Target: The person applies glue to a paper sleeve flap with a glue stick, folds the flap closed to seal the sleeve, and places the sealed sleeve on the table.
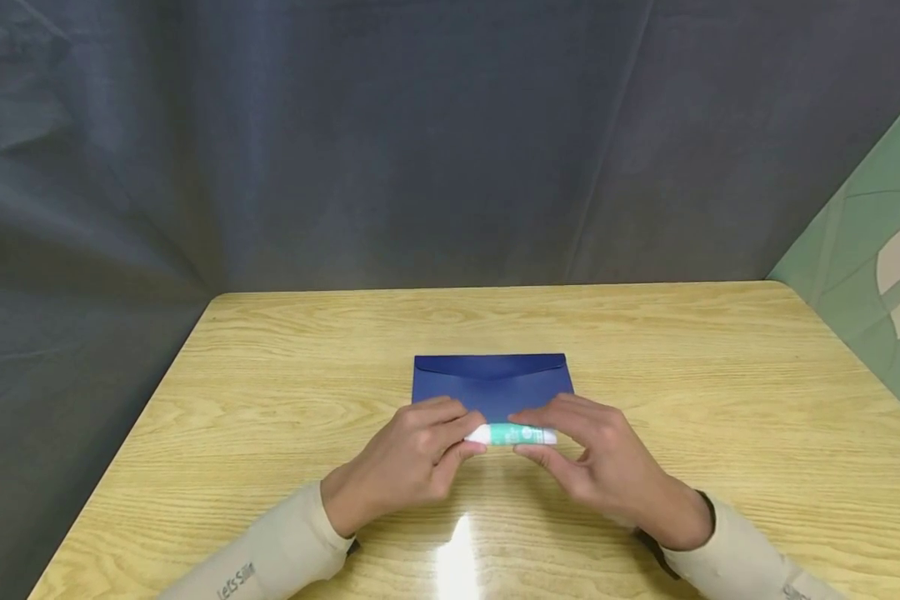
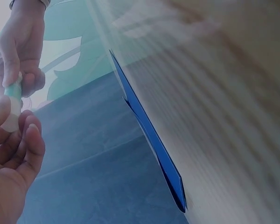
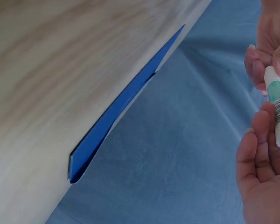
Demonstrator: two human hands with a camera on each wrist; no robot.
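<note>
Both hands hold a small glue stick (image 1: 508, 434) level above the table, its tube green and white with white ends. My left hand (image 1: 401, 458) pinches the white cap end between thumb and fingers. At the opposite end, my right hand (image 1: 615, 458) grips the tube between thumb and fingers. A barcode on the glue stick (image 3: 276, 103) shows in the right wrist view. Just beyond the hands, a dark blue envelope (image 1: 491, 387) lies on the table, its flap side up and the flap edge raised slightly. The hands hide the envelope's near part.
The light wooden table (image 1: 285, 375) reaches back to a dark grey curtain (image 1: 420, 150). On the right hangs a green patterned cloth (image 1: 855, 250). Light glares off the tabletop near the front.
</note>
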